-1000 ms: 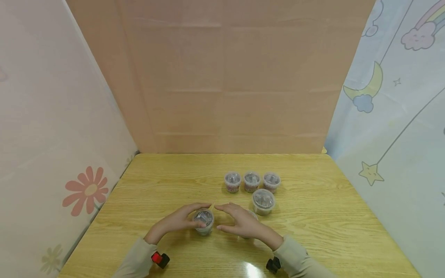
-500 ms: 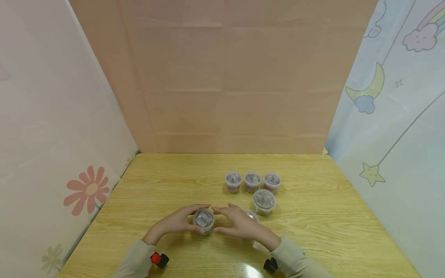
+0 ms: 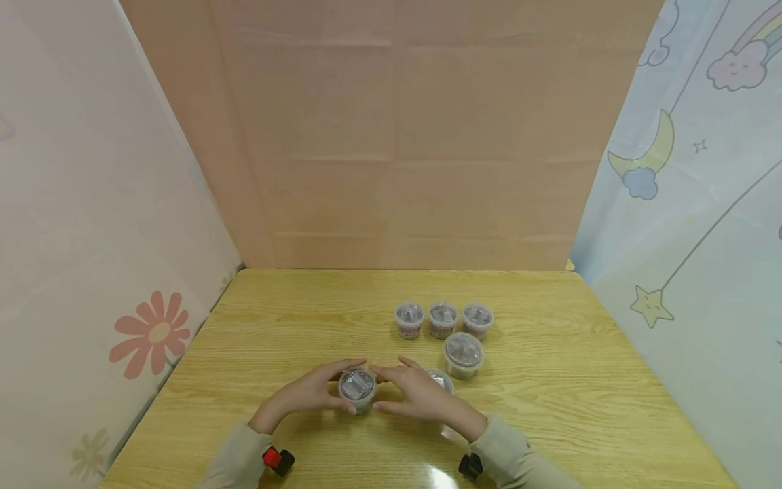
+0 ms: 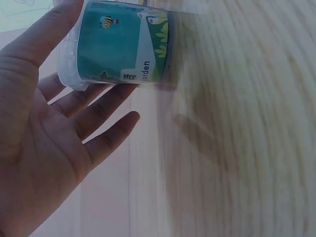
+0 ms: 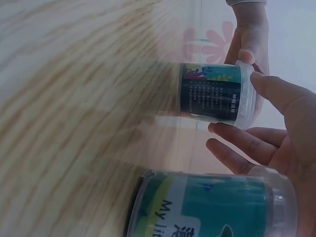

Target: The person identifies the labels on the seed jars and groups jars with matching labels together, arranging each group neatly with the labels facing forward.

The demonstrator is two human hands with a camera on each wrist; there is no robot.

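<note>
A clear lidded plastic cup (image 3: 357, 386) with a grey packet under its lid stands upright near the table's front. My left hand (image 3: 314, 389) holds it from the left, thumb in front and fingers behind. From the other side my right hand (image 3: 415, 392) reaches in with fingers spread, its fingertips right at the cup's edge. The right wrist view shows the right thumb (image 5: 264, 84) at the lid rim. A teal label with a bee (image 4: 109, 21) shows on the cup in the left wrist view. Another lidded cup (image 3: 444, 382) stands partly hidden behind my right hand; its teal label (image 5: 222, 202) shows up close.
Three small lidded cups stand in a row farther back: left (image 3: 409, 320), middle (image 3: 442, 320) and right (image 3: 478, 320). In front of them is a wider lidded tub (image 3: 463, 354). A brown panel (image 3: 391, 170) rises behind the wooden table (image 3: 275, 326), with printed sheets on both sides.
My right hand has come slightly left, up to the held cup's side. My left thumb has slid off the lid to the cup's front. The other cups stand where they were.
</note>
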